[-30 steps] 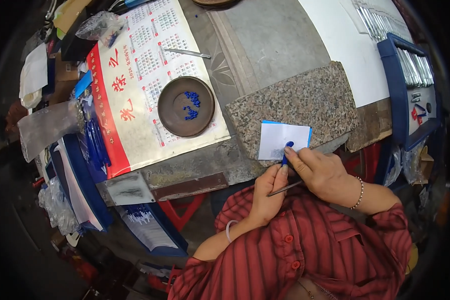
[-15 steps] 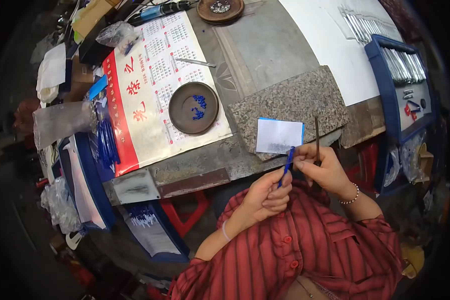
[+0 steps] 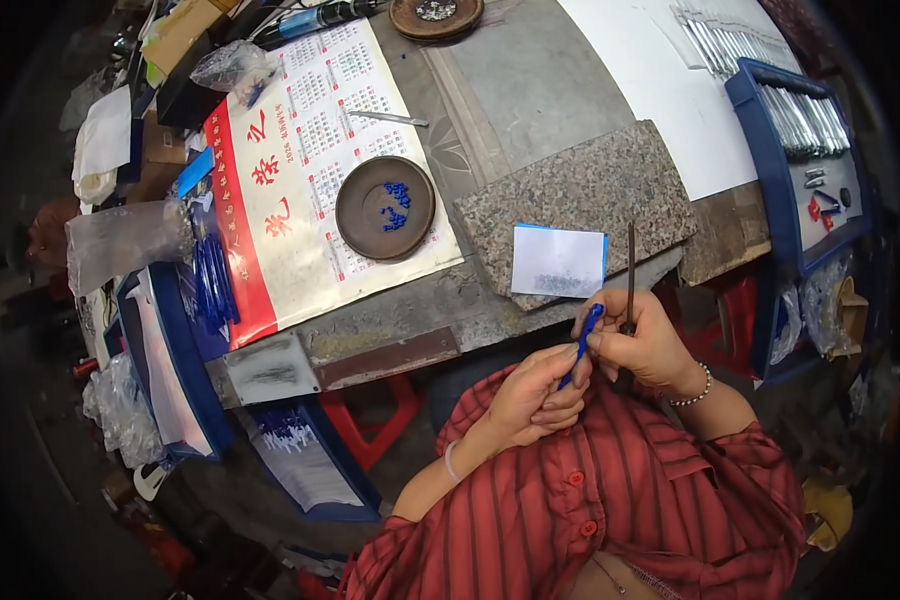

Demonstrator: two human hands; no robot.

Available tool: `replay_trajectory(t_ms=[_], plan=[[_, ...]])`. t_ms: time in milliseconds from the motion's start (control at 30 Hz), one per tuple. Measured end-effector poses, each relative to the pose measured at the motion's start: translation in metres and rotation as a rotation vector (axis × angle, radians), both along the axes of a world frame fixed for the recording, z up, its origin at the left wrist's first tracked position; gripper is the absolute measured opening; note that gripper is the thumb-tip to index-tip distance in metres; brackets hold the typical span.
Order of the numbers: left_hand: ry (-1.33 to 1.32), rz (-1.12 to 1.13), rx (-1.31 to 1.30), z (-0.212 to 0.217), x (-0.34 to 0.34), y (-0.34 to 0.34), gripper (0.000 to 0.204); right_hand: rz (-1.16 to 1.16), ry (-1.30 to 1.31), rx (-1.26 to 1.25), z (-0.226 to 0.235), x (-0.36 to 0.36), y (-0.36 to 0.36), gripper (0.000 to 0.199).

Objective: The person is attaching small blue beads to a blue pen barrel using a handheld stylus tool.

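My left hand (image 3: 532, 402) is closed around the lower part of a slim blue pen-like stick (image 3: 588, 328). The fingers of my right hand (image 3: 650, 345) meet the stick near its upper end. That same hand also keeps a thin dark rod (image 3: 631, 265) upright in its grip; its lower part is hidden by the fingers. Just beyond my hands, a white paper pad (image 3: 558, 255) with a blue edge and a grey smudged patch lies on a speckled stone slab (image 3: 620, 175). Small blue pieces (image 3: 397, 195) sit in a round brown dish (image 3: 355, 215) further left.
Under the dish lies a calendar sheet (image 3: 270, 235) with tweezers (image 3: 390, 118) on it. A second round dish (image 3: 405, 25) stands at the back. On the right, a blue tray (image 3: 755, 125) holds silvery tubes. At the lower left is another tray (image 3: 310, 480) of blue-tipped sticks.
The stick has shifted slightly right and tilts more, its upper end now off the pad's edge. My right fingers have closed further along it. The rod stays in my right hand.
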State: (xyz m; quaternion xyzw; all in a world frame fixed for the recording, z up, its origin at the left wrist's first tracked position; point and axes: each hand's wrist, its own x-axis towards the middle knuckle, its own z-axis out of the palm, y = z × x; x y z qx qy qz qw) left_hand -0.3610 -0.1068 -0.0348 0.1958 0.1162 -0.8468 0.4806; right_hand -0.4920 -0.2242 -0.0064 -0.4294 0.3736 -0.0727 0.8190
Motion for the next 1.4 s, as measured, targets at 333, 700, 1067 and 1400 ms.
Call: replay_trajectory(t_ms=[333,700,1067,1400], plan=[[-0.532,0.010,-0.090,-0.003,-0.005,-0.005,0.030,-0.058,-0.014,0.050,-0.014,-0.001,0.000,0.013],[-1.313,0.112,-0.041,-0.030,-0.017,-0.014,0.027,0.335,0.243,-1.240,-0.011,-0.002,-0.017,0.049],[-1.080,0.065,0.037,-0.029,-0.014,-0.016,0.030,0.685,0.256,-1.602,-0.013,0.003,-0.016,0.052],[-0.751,0.164,0.097,-0.019,-0.009,-0.022,0.037,0.236,0.114,-1.034,0.012,-0.010,-0.044,0.022]])
